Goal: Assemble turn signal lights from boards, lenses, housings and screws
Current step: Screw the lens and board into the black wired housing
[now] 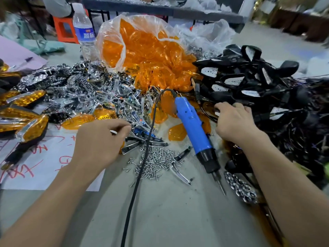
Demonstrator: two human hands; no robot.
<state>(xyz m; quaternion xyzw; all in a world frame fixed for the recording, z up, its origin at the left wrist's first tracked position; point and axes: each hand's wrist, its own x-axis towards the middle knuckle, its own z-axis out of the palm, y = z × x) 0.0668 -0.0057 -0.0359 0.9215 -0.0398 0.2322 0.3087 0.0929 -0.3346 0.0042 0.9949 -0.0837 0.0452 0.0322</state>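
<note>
**Parts station, turn signal assembly: both hands drawing stock**

Item 1, black housings (258,86): lying heaped at the table's right with wires trailing, within the right hand's (233,120) reach; that hand is curling its fingers over one housing (216,110) at the pile's near edge, apparently grasping it to draw it free.

Item 2, chrome board pieces (85,90): spreading across the left centre; the left hand (101,139) is reaching in with fingers bent, tips at the nearest pieces; whether it is pinching one cannot be told.

Item 3, orange lenses (151,56): spilling forward from a clear bag between the two piles, so either hand can be taking one.

Item 4, screws (154,161): lying loose in a heap centrally, just beside the blue electric screwdriver (194,132), which is resting unheld, bit pointing toward the person, probably for a quick pickup.

Item 5, finished lights (30,122): stacking at far left, apart from raw stock.

Item 6, water bottle (83,29): standing upright behind the chrome pile.
</note>
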